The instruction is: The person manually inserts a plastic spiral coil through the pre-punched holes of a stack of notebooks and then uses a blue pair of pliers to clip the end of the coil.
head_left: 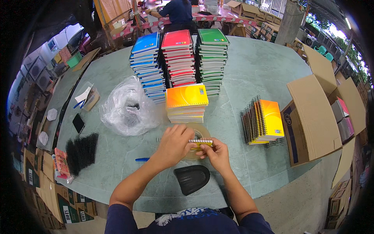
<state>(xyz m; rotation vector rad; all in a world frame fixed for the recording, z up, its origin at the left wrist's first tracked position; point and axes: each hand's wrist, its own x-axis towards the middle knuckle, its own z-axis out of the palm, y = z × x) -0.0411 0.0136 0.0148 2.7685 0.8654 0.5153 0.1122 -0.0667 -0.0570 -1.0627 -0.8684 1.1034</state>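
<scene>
In front of me, a small yellow notebook (pixel 203 144) is held nearly edge-on, with spiral wire loops along its upper edge. My left hand (pixel 174 142) closes around its left end, and a bit of dark coil (pixel 158 139) pokes out past that hand. With thumb and fingers, my right hand (pixel 216 156) pinches the right end. Behind and below the notebook lies a roll of clear tape (pixel 191 156), partly covered by the hands. A black ridged curved piece (pixel 191 179) rests nearer to me, and a blue pen (pixel 142 159) lies by my left forearm.
Ahead stand a yellow notebook stack (pixel 187 96) and taller blue (pixel 145 43), red (pixel 177 39) and green (pixel 212 37) stacks. Coiled yellow notebooks (pixel 271 119) and an open carton (pixel 311 117) are right. Left are a plastic bag (pixel 128 111), black coils (pixel 82 153) and a phone (pixel 78 123).
</scene>
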